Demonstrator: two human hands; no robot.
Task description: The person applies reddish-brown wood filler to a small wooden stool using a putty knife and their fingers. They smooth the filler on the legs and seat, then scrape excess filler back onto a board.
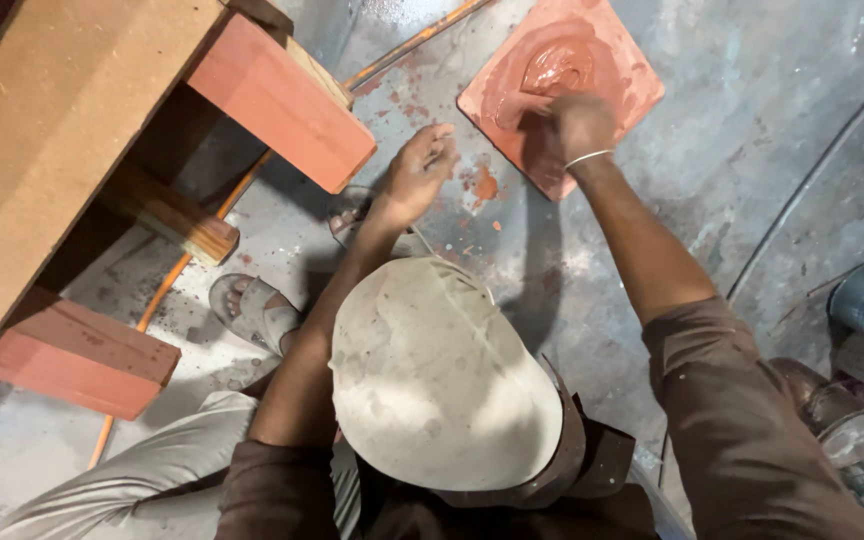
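Tile (620,60) beside wooden bench (42,130).

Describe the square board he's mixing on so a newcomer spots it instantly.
Start at the grey concrete floor, top centre. The square board lies there tilted like a diamond under the right hand. It alone is covered in wet reddish paste.

Right hand (577,125) motion-blurred over red tile (607,60), fingers and any tool unreadable. Pale cap (432,375) hides person's lap. Cans (857,435) cut off at right edge. Wooden bench (42,140) cut off at left.
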